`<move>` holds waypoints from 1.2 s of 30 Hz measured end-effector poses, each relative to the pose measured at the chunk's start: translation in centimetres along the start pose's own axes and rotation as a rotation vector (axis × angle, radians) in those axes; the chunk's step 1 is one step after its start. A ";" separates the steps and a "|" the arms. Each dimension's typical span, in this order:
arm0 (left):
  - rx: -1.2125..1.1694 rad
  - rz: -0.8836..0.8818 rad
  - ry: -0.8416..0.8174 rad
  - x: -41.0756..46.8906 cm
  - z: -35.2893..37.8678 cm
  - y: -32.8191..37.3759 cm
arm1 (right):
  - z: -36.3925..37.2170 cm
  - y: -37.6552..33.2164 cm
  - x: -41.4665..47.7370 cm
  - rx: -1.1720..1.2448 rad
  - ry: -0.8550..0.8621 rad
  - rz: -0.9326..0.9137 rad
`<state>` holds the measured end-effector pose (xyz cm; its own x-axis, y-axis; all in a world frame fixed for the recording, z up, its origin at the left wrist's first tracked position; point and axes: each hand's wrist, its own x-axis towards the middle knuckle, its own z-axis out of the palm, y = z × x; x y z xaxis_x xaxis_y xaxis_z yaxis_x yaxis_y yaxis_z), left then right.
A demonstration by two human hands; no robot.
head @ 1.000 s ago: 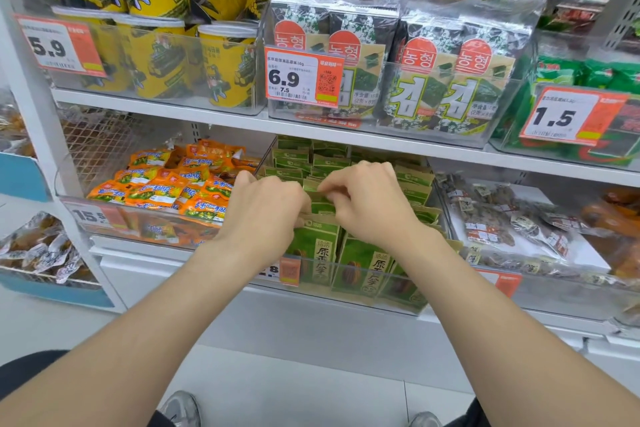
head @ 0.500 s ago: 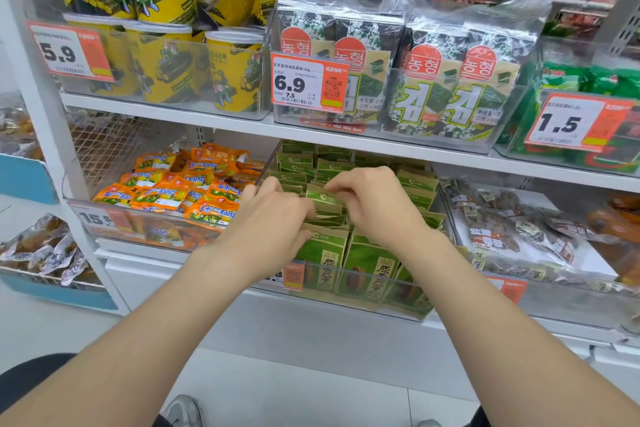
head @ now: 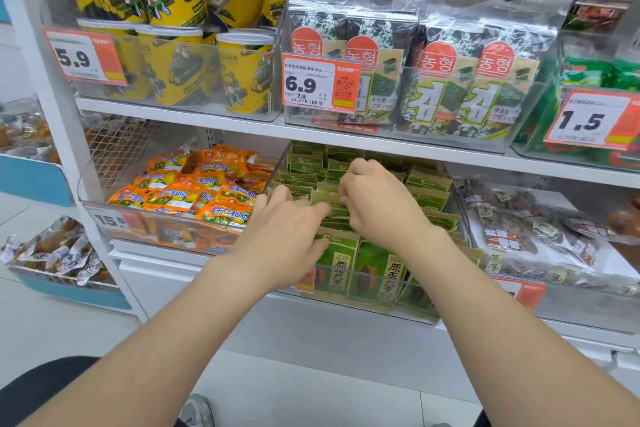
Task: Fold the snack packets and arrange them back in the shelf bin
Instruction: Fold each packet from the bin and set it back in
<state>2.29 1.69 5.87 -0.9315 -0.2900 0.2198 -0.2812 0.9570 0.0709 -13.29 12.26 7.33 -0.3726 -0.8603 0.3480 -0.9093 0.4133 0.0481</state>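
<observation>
Noted a change from a second before in the head view: left hand (head: 287, 229) no longer curled in a tight pinch. Saw its fingers now stretched forward, nearly straight, lying over the packet tops with the index tip touching the folded packet (head: 325, 199). Saw the right hand (head: 381, 204) in the same spot as before, fingers curled, pinching that packet's tan top flap from the right. Found the whole shelf sitting slightly lower and further right in the picture than earlier.

Placed the folded packet in the middle rows of the clear bin (head: 363, 293), between the two hands. Judged it upright, long axis vertical, flap edge running left to right. Could not tell which way its printed face pointed behind the fingers.

Counted the other green packets (head: 337, 263) standing likewise — upright, faces toward the camera in the front row, rows running from the front wall to the back.

Marked the edges: the bin's clear front wall just below both wrists, its left wall just beside the orange packets (head: 194, 191), dried snack bags (head: 519, 229) just beyond its right wall. Saw the upper shelf (head: 346, 142) hanging close over the back rows, leaving only a low gap there and more open room above the front rows, where the hands worked.
</observation>
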 end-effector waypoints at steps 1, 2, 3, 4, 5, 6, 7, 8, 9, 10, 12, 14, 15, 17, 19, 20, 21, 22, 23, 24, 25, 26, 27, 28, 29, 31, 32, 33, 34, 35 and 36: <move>-0.001 0.000 -0.010 0.0 0.0 -0.1 | 0.0 0.0 -0.3 0.013 0.025 0.008; -0.004 0.001 -0.025 0.0 -0.1 -0.2 | -0.2 0.0 -0.6 0.027 0.050 0.015; -0.006 0.001 -0.043 0.1 -0.2 -0.2 | -0.4 -0.1 -0.9 0.031 0.079 0.024; -0.006 0.003 -0.063 0.1 -0.3 -0.3 | -0.6 -0.1 -1.1 0.029 0.128 0.029; -0.008 0.006 -0.086 0.0 -0.3 -0.3 | -0.8 -0.1 -1.3 0.032 0.198 0.039; -0.008 0.010 -0.111 0.0 -0.4 -0.3 | -1.0 -0.1 -1.4 0.038 0.286 0.050; -0.007 0.016 -0.134 -0.1 -0.3 -0.3 | -1.3 0.0 -1.6 0.048 0.381 0.066; -0.004 0.020 -0.148 -0.2 -0.3 -0.2 | -1.7 0.0 -1.8 0.060 0.473 0.078; -0.002 0.022 -0.152 -0.2 -0.2 -0.1 | -2.1 0.1 -2.0 0.093 0.553 0.090; -0.001 0.021 -0.147 -0.3 -0.3 0.0 | -2.5 0.2 -2.3 0.154 0.620 0.101; -0.021 0.006 -0.114 -0.3 -0.5 0.0 | -3.4 0.5 -2.9 0.307 0.746 0.124; -0.082 -0.035 -0.051 -0.2 -1.1 -0.1 | -4.6 0.6 -3.7 0.372 0.883 0.152; -0.131 -0.066 0.001 -0.1 -1.4 -0.1 | -5.1 0.7 -4.0 0.395 0.942 0.169; -0.259 -0.124 0.160 0.1 -2.1 0.0 | -5.9 0.8 -4.6 0.459 1.023 0.212; -0.442 -0.141 0.366 0.4 -2.5 0.6 | -6.2 0.5 -5.0 0.539 1.021 0.240; -0.547 -0.128 0.461 0.5 -2.7 1.2 | -6.2 0.3 -5.2 0.565 0.992 0.239; -0.640 -0.101 0.539 0.5 -2.9 1.9 | -6.1 0.0 -5.3 0.576 0.955 0.236; -0.709 -0.063 0.594 0.5 -3.1 2.8 | -5.8 -0.2 -5.3 0.580 0.914 0.235; -0.748 -0.021 0.620 0.5 -3.3 3.6 | -5.5 -0.5 -5.3 0.586 0.876 0.247; -0.755 0.024 0.618 0.5 -3.4 4.3 | -5.3 -0.6 -5.2 0.600 0.848 0.271; -0.737 0.063 0.595 0.6 -3.4 5.0 | -5.0 -0.7 -5.1 0.632 0.832 0.303; -0.716 0.088 0.554 0.6 -3.3 5.6 | -4.9 -0.8 -5.0 0.683 0.825 0.333; -0.710 0.092 0.510 0.6 -3.2 6.1 | -4.8 -0.9 -4.9 0.749 0.821 0.360; -0.728 0.077 0.475 0.7 -3.1 6.4 | -4.8 -0.9 -4.8 0.830 0.812 0.385; -0.767 0.049 0.452 0.9 -3.0 6.6 | -4.8 -1.0 -4.7 0.926 0.798 0.404; -0.871 -0.029 0.427 1.7 -2.7 6.5 | -5.0 -1.2 -4.6 1.130 0.748 0.423; -0.931 -0.066 0.432 2.2 -2.6 6.3 | -5.0 -1.3 -4.6 1.212 0.709 0.408; -0.998 -0.106 0.444 2.5 -2.6 6.3 | -5.0 -1.4 -4.5 1.266 0.661 0.382; -1.076 -0.145 0.446 2.7 -2.8 6.2 | -5.0 -1.5 -4.5 1.305 0.614 0.360; -1.162 -0.170 0.434 2.8 -3.0 6.3 | -5.0 -1.7 -4.6 1.346 0.574 0.352; -1.250 -0.181 0.408 2.8 -3.2 6.4 | -5.0 -1.8 -4.7 1.398 0.546 0.362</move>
<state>-1.34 7.00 10.08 -0.7062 -0.6027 0.3715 0.2123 0.3204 0.9232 -8.99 17.02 10.29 -0.7765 -0.4399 0.4511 -0.3465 -0.2998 -0.8888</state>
